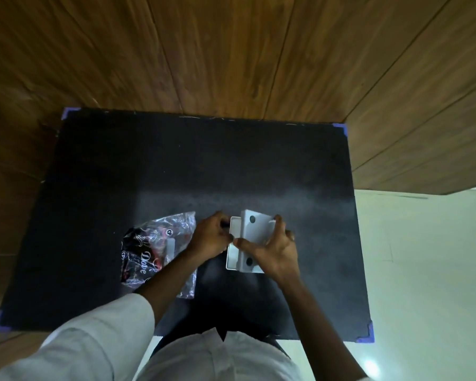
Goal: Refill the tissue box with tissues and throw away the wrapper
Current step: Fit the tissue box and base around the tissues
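A white plastic tissue box (234,255) sits near the middle front of the black table (176,166). Its white lid panel (257,229), with two dark round spots, is tilted up over the box. My right hand (272,248) grips that panel from the right, thumb on its near edge. My left hand (212,237) holds the left side of the box. The crumpled clear wrapper (151,251) with black, red and white print lies on the table to the left, partly under my left forearm. The tissues themselves are not visible.
The black table has blue tape (364,336) at its corners and stands against a wood-panelled wall (231,50). Pale floor (423,270) lies to the right. My white sleeve (94,339) fills the lower left.
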